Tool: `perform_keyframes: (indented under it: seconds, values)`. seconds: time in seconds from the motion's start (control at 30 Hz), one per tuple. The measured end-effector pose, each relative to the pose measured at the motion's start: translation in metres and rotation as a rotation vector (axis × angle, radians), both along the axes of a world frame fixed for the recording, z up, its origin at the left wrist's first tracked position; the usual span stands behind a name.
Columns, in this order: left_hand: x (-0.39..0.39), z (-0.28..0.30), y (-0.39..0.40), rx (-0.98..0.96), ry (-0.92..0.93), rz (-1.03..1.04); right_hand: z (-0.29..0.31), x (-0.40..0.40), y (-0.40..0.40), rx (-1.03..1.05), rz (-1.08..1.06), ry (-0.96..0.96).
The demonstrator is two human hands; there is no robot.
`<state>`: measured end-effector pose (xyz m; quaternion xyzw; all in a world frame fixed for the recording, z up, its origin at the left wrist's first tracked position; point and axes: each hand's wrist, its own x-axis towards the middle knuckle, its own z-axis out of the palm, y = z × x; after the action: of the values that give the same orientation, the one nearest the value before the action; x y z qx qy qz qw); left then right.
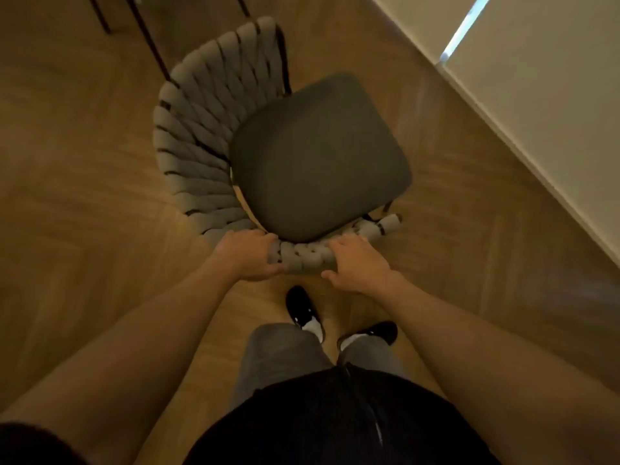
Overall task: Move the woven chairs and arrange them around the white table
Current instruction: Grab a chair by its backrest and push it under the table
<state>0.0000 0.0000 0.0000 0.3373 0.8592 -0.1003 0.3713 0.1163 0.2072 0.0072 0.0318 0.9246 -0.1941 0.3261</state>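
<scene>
Woven chair [208, 139] at frame centre, on wood floor [77, 196], seen from above: dark seat pad [318, 156] w/ grey padded weave wrapping round back and arms, rim curving from 12 o'clock down thru 9 to 6. Thin dark metal legs barely visible under seat. Prob. light-to-moderate weight, frame stiff, weave soft and squashy on top, so grippy, not slippery, not fragile. Best hold: rim tube itself, both hands spread apart for balance; lift rather than drag to spare floor.

Left hand [248, 255] at 7 o'clock of seat, fingers curled over rim, gripping it. Right hand [355, 263] at 5 o'clock, fingers over same rim, thumb below, also gripping. Hands close together, so chair may tip fwd when lifted.

Shoes [303, 312] just behind rim. Other dark furniture legs [147, 38] at 11 o'clock, well apart. White wall w/ skirting [536, 112] at 2 o'clock. White table not in view.
</scene>
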Motion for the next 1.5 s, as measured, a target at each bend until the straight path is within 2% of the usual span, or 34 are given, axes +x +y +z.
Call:
perform_keyframes:
  seconds: [0.17, 0.4, 0.57, 0.8, 1.0, 1.2, 1.27, 1.33, 1.5]
  values:
    - [-0.019, -0.015, -0.033, -0.231, 0.000, -0.147, -0.028, -0.018, -0.025, 0.052, 0.132, -0.095]
    - [-0.032, -0.041, -0.053, -0.215, 0.162, -0.222, -0.052, -0.035, -0.048, 0.141, 0.302, -0.110]
    - [-0.029, -0.040, -0.050, -0.216, 0.241, -0.251, -0.052, -0.038, -0.036, 0.144, 0.327, -0.060]
    - [0.024, -0.028, 0.032, -0.210, 0.168, -0.095, -0.041, -0.023, 0.047, 0.183, 0.342, -0.152]
    - [0.058, -0.020, 0.130, -0.148, 0.104, 0.054, -0.040, -0.017, 0.137, 0.353, 0.337, -0.142]
    - [0.065, -0.029, 0.168, 0.010, -0.001, 0.065, -0.043, -0.012, 0.187, 0.470, 0.333, -0.155]
    - [0.055, -0.032, 0.155, 0.078, -0.088, 0.049, -0.039, -0.016, 0.175, 0.465, 0.362, -0.201]
    - [0.038, -0.036, 0.132, 0.062, -0.118, 0.005, -0.038, -0.017, 0.153, 0.405, 0.385, -0.246]
    - [-0.028, -0.047, 0.067, -0.119, 0.035, -0.208, -0.048, -0.018, 0.090, 0.163, 0.229, -0.291]
